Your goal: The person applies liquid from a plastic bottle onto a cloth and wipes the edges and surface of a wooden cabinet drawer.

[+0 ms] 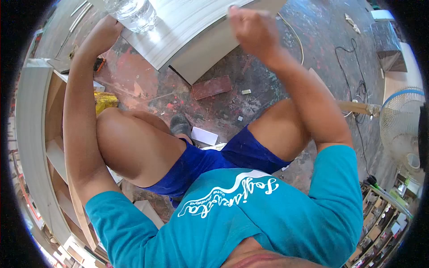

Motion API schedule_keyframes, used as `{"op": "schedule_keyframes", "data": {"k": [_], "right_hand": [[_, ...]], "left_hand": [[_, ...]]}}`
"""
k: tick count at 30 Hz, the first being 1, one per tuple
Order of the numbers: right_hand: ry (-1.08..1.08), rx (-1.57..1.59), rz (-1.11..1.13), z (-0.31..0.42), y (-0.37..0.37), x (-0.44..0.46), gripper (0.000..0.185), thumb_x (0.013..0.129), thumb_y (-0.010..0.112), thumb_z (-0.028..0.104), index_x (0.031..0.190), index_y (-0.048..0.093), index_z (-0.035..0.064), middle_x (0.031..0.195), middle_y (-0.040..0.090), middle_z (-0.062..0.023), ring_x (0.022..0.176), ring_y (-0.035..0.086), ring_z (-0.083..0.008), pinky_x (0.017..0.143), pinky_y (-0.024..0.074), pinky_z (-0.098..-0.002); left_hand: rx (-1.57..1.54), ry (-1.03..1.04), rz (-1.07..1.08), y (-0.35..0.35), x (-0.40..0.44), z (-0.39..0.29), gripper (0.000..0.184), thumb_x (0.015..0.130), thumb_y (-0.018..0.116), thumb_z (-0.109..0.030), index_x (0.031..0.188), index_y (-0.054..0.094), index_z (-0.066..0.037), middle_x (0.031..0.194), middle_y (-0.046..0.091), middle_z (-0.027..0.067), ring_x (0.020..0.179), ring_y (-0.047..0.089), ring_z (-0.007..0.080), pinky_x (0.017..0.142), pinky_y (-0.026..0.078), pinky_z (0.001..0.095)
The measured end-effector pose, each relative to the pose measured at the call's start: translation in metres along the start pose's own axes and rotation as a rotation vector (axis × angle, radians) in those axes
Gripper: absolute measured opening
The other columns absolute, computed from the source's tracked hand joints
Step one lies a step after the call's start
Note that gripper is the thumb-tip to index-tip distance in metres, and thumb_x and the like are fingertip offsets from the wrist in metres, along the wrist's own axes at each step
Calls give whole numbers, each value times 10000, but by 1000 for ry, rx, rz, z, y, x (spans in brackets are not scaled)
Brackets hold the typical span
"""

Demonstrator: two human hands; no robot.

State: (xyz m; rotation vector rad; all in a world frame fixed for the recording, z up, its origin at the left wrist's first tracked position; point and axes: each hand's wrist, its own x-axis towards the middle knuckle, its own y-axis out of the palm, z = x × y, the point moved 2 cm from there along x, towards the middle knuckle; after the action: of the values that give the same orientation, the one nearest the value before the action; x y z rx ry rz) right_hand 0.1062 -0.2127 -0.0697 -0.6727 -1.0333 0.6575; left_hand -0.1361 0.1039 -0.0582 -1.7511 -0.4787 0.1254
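My left hand [107, 35] is at the upper left, its fingers curled beside the corner of a pale wood-grain panel [178, 20]. What it holds, if anything, is hidden. Right next to it, a clear container [132, 14] stands on the panel, cut off by the frame's top edge. My right hand [254, 30] is slightly blurred over the panel's right side edge, with its fingers bent and closed. Anything pinched in its fingertips is too small to make out.
Below the panel, a reddish block [212, 87] lies on the stained floor, with a white piece [204, 136] near my foot. An open wooden cabinet [35, 116] stands at the left. A fan [402, 127] and black cable [344, 58] are at the right.
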Motion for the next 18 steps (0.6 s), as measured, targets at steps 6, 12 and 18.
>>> {"op": "schedule_keyframes", "data": {"k": [6, 12, 18], "right_hand": [[-173, 16, 128, 39, 2, -18, 496, 1030, 521, 380, 703, 676, 42, 662, 626, -236, 650, 645, -452, 610, 519, -523], [-38, -62, 12, 0, -2, 0, 488, 1015, 550, 364, 669, 682, 47, 648, 631, -227, 607, 651, -428, 597, 527, -525], [-214, 15, 154, 71, 4, -22, 481, 1003, 556, 364, 657, 701, 63, 646, 639, -220, 603, 662, -420, 586, 535, -519]], "left_hand": [[1, -68, 65, 17, 3, 50, 352, 991, 530, -87, 1314, 618, 21, 1318, 658, 183, 1218, 585, 295, 1071, 444, 389], [135, -229, 134, 10, -3, 27, 329, 951, 548, 6, 1253, 676, -5, 1217, 709, 156, 1126, 638, 258, 998, 493, 373], [386, 302, 125, -1, 14, -12, 326, 952, 581, -25, 1264, 675, -18, 1236, 703, 176, 1127, 648, 290, 1006, 494, 383]]}}
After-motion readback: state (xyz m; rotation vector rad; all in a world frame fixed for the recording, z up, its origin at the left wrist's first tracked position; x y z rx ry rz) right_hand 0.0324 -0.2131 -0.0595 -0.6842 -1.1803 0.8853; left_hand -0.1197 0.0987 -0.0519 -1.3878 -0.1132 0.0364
